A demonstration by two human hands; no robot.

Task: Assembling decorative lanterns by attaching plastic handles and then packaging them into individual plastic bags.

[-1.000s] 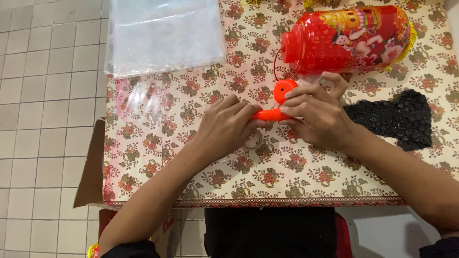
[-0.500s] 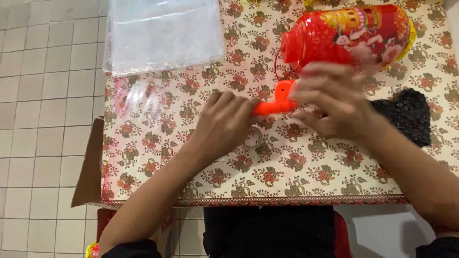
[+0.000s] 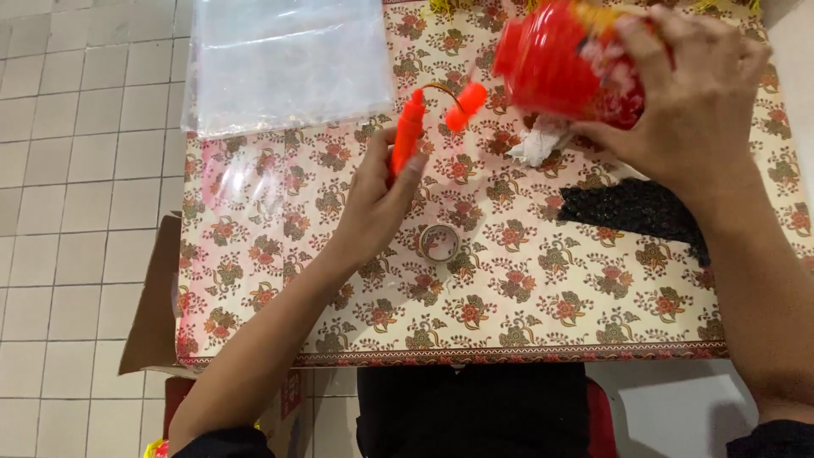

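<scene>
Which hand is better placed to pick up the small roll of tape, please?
The left hand, probably: it sits just above the tape roll and holds only a slim orange stick, whereas the right hand is raised, gripping the red lantern.

One red lantern point(image 3: 560, 64), one orange stick point(image 3: 405, 140), one tape roll point(image 3: 438, 242), one clear plastic bag point(image 3: 284, 64), one black lace piece point(image 3: 632, 208).

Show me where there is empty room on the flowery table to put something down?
The widest bare patch of the flowered tablecloth lies along the near edge, below the tape roll and the black lace piece. A smaller one sits left of the left hand, under the clear plastic bag. Crowded: the far side, where the right hand holds the red lantern.
</scene>
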